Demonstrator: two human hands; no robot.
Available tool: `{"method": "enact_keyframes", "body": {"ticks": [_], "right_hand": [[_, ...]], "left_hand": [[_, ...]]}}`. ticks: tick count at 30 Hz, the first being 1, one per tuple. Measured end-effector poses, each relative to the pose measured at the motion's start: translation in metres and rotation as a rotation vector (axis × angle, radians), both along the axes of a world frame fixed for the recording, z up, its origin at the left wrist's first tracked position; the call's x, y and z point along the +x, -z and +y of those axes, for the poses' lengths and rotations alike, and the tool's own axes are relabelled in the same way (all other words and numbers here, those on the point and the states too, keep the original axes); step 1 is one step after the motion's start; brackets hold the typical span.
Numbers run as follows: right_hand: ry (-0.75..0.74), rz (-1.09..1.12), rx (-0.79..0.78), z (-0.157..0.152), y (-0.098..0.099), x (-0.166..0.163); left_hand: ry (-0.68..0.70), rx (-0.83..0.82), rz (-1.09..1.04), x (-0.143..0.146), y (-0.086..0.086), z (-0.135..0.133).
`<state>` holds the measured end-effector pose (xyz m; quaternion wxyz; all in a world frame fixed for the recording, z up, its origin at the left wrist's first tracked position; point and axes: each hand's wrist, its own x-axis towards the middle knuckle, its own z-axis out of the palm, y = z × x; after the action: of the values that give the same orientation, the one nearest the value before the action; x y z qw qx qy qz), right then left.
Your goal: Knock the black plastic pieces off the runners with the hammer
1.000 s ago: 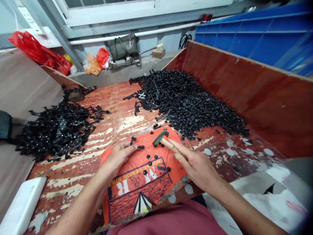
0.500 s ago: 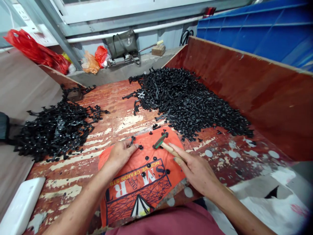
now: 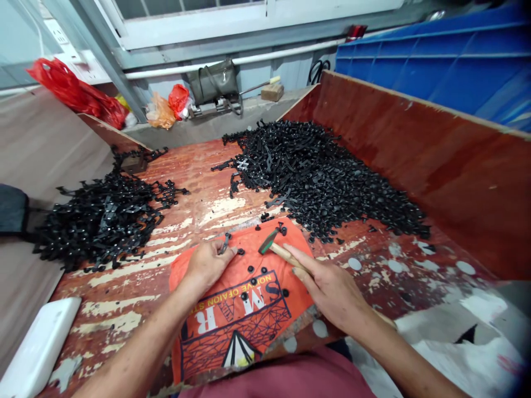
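Observation:
My left hand (image 3: 211, 262) pinches a small dark metal piece (image 3: 226, 241) over the upper left of an orange printed cloth (image 3: 194, 354). A round black part (image 3: 240, 251) lies by its fingertips. My right hand (image 3: 332, 284) is wrapped around the wooden handle of a hammer (image 3: 286, 255). The green-and-dark hammer head (image 3: 269, 241) is above the cloth, to the right of my left hand. Several small round black parts, one of them a black button-like piece (image 3: 251, 269), are scattered over the cloth between my hands.
A large heap of black parts (image 3: 302, 160) lies at the back right, against a red-brown board (image 3: 415, 143). Another pile of dark pieces (image 3: 103, 215) sits at the left. A white box-like object (image 3: 43, 345) rests at the front left; a blue crate (image 3: 435, 66) stands behind the board.
The whole view has shifted slightly down and to the right. Relative to the cloth, both hands are in nearly the same place; the hammer head has moved slightly.

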<state>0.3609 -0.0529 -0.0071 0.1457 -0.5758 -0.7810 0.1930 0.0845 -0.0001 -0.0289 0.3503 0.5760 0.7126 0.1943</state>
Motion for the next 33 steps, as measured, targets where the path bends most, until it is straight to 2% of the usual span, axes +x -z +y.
{"method": "enact_keyframes", "body": {"ticks": [4, 7, 11, 15, 20, 23, 29, 33], "right_hand": [[-0.035, 0.000, 0.056, 0.007, -0.013, -0.012], [-0.056, 0.052, 0.157, 0.010, -0.021, -0.020], [-0.054, 0.097, 0.269, 0.011, -0.018, -0.028], [-0.142, -0.033, 0.200, 0.015, -0.010, -0.032], [-0.095, -0.010, 0.280, 0.013, -0.007, -0.035], [-0.127, -0.087, 0.214, 0.013, -0.003, -0.036], [-0.053, 0.097, 0.140, 0.020, -0.010, -0.025], [-0.005, 0.062, 0.095, 0.020, -0.009, -0.016]], "left_hand": [[-0.011, 0.042, -0.107, 0.001, 0.001, -0.002], [-0.025, 0.029, -0.147, 0.001, 0.000, -0.002], [-0.049, 0.000, -0.174, 0.002, -0.003, -0.002], [-0.053, -0.007, -0.183, 0.003, -0.004, -0.003], [-0.058, -0.017, -0.183, 0.004, -0.004, -0.004], [-0.068, -0.021, -0.201, 0.005, -0.004, -0.004], [-0.100, -0.082, -0.385, 0.006, -0.009, -0.005], [-0.125, -0.105, -0.430, 0.005, -0.016, -0.005]]}}
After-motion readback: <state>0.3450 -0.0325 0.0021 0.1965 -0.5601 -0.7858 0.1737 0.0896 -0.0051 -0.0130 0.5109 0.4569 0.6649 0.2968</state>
